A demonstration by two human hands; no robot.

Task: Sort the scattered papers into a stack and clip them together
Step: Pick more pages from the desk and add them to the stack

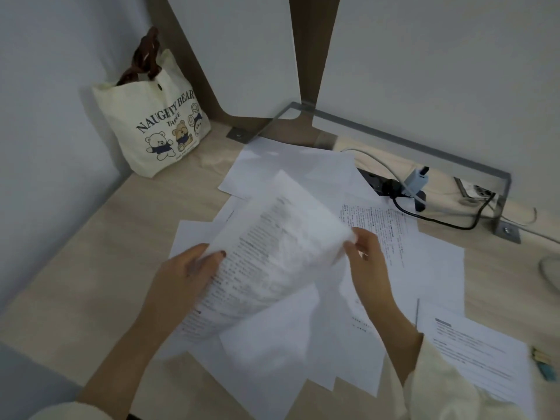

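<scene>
Papers (288, 353) lie scattered on the worktop (91, 268), right of the bear bag (160, 125). Left grip (181, 274) and right grip (366, 256) each pinch one side of a lifted sheet (272, 253); it bends and could slip or crease.

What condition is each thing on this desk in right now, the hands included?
Left hand: grips the left edge of the held papers.
Right hand: pinches their right edge.
Held papers: raised above the desk, bent, blurred.
Scattered papers: lying loose and overlapping, not stacked.
Tote bag: upright in the far corner.
Power strip: plugs and cables in it.
</scene>
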